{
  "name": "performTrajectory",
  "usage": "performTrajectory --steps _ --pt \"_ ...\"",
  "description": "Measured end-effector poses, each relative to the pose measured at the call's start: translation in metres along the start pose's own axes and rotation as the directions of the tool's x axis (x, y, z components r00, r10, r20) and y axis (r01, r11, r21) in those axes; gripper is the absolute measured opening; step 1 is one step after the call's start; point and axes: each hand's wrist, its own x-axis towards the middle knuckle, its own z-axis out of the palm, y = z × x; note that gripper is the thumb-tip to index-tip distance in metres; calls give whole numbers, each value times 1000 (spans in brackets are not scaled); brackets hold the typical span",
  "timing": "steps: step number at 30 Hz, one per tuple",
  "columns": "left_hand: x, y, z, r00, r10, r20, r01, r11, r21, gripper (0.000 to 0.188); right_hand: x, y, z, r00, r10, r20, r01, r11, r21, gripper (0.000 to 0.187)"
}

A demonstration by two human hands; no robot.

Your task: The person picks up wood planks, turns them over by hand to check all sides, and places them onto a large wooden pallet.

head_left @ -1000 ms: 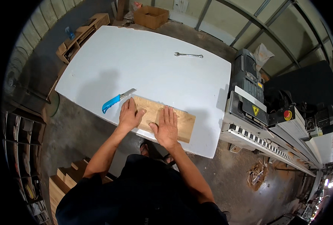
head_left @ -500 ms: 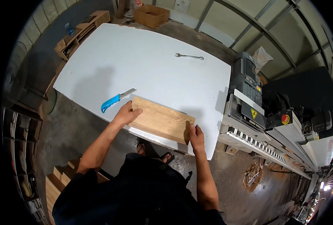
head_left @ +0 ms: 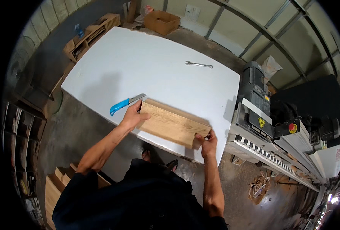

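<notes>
My left hand [head_left: 132, 117] grips the left end of a light-brown wood-grain board [head_left: 172, 124], its thumb lying on the face. At the other end my right hand [head_left: 207, 142] is closed round the board's right edge, with the fingers partly hidden. The board is tilted over the near edge of a white-topped table [head_left: 139, 61]. A paler strip runs along its far side; whether this is its edge or a second piece, I cannot tell. Just beyond my left hand lies a blue-handled knife [head_left: 120, 106], with its blade pointing toward the board. Farther back rests a combination wrench [head_left: 199, 64].
On the right stands a machine with a grey motor [head_left: 252, 82] and a red stop button [head_left: 292, 128]. A cardboard box [head_left: 161, 23] and a low wooden cabinet [head_left: 87, 38] are behind the table. Wooden panels [head_left: 57, 188] and shelving [head_left: 22, 153] stand at the left.
The board has gone from lying nearly flat to tilted, showing a strip along its far side. My right hand has shifted its grip, with its thumb now on the face.
</notes>
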Motion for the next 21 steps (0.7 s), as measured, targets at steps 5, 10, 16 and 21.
performTrajectory --steps 5,10,16,21 --pt "-8 -38 6 973 222 -57 -216 972 96 84 -5 -6 -13 978 -201 62 209 957 -203 92" --pt "-25 -46 9 915 403 -23 -390 897 210 82 -12 9 -24 950 -293 106 312 889 -335 90" --pt "-31 -43 1 921 386 42 -383 884 267 86 -15 17 -19 890 -428 160 453 871 -189 83" --pt "-33 -49 3 961 272 53 -277 951 138 88 -18 31 -18 950 -254 179 273 958 -87 74"
